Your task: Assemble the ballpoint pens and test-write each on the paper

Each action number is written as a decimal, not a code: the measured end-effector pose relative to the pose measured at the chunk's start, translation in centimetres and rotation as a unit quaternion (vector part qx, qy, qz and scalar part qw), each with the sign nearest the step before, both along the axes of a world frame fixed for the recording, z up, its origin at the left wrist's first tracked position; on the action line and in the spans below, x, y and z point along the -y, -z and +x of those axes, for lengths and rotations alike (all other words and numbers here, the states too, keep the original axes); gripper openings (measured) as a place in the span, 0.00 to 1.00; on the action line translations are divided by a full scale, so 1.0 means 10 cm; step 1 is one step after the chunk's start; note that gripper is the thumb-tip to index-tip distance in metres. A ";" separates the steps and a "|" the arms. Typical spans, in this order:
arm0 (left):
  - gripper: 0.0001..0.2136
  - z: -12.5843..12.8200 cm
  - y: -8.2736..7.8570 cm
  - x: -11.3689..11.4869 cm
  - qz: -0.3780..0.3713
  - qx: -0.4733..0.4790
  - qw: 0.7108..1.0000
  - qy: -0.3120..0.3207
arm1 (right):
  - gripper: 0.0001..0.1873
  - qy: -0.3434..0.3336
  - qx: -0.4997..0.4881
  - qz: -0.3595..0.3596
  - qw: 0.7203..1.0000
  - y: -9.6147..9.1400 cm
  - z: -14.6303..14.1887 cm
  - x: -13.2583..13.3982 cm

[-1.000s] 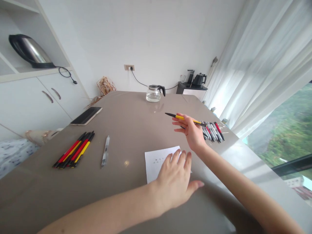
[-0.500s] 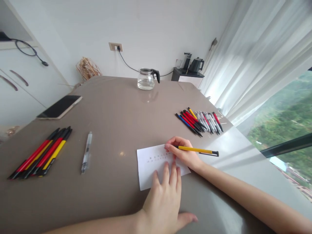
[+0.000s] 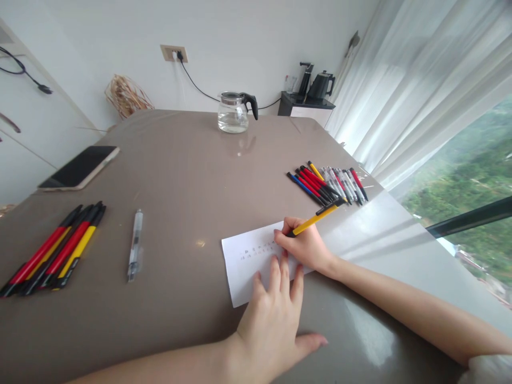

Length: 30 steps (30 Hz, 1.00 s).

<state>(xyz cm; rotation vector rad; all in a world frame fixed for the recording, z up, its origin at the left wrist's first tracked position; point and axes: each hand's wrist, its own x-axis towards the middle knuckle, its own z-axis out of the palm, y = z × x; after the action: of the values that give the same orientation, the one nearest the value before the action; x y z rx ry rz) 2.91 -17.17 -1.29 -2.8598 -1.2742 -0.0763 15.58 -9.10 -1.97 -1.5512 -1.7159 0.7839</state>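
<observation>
My right hand (image 3: 304, 245) grips a yellow and black pen (image 3: 316, 217) in a writing hold, its tip down on a white slip of paper (image 3: 244, 264) that bears small handwritten marks. My left hand (image 3: 272, 317) lies flat with fingers spread on the near part of the same paper, holding it against the grey-brown table (image 3: 192, 170). To the right of the paper, a row of several pens (image 3: 328, 186) in blue, red, yellow and white lies near the table's right edge.
At the left lies a bundle of red, yellow and black pens (image 3: 56, 250), with a single clear pen (image 3: 135, 244) beside it. A phone (image 3: 80, 167) rests at the far left. A glass carafe (image 3: 232, 112) stands at the back. Curtains hang at the right.
My right hand brought the yellow pen from above the right pen row down to the paper and turned it into a writing grip. The left hand stayed on the paper.
</observation>
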 end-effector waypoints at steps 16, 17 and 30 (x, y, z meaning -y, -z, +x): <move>0.38 0.01 -0.02 -0.01 -0.004 0.001 1.000 0.004 | 0.10 -0.014 0.039 0.019 0.999 0.03 0.00 -0.04; 0.38 0.00 -0.02 -0.01 -0.005 0.001 1.000 0.004 | 0.09 -0.012 0.038 0.021 0.999 0.03 0.00 -0.04; 0.37 0.00 -0.01 -0.01 -0.008 0.001 1.000 0.007 | 0.09 -0.010 0.028 0.015 0.999 0.03 -0.01 -0.05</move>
<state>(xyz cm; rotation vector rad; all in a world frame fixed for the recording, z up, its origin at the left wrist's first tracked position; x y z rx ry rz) 2.95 -17.06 -1.15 -2.8824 -1.2599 -0.0691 15.52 -8.64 -2.25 -1.5522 -1.7780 0.7276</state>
